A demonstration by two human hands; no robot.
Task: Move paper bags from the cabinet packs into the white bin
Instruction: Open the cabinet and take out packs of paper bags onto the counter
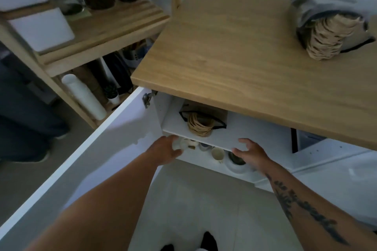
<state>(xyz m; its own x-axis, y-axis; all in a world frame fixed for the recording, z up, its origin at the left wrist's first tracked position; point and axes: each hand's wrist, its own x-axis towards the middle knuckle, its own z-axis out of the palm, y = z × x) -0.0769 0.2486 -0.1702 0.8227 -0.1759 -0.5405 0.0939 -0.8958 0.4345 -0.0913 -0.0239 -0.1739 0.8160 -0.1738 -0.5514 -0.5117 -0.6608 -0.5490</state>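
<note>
I stood at the open cabinet under the wooden countertop (234, 51), its white door (81, 149) swung wide to my left so the shelves were clear to reach. Both arms were stretched toward the upper white shelf (244, 128). My left hand (167, 149) was at the shelf's front edge, fingers loosely curled, with something small and pale blurred at the fingertips; I could not tell whether I had hold of it or whether it merely stood on the shelf below. My right hand (250, 154) was spread open and empty, thumb and fingers apart, just at the shelf lip, as if ready to take a wide bundle.

The pack of paper bags (201, 125) lay on that upper shelf between my hands and a little deeper in, its brown folded edges showing from a dark-rimmed wrapper. I judged it the next thing to lift, which is why both hands came in either side. A second pack of paper bags (326, 36) lay on the countertop near the wall, its opened wrapper baring the stack. Cups (217, 154) crowded the lower shelf under my wrists. A white bin (41, 29) stood on the wooden rack to the left, well apart from both packs.
</note>
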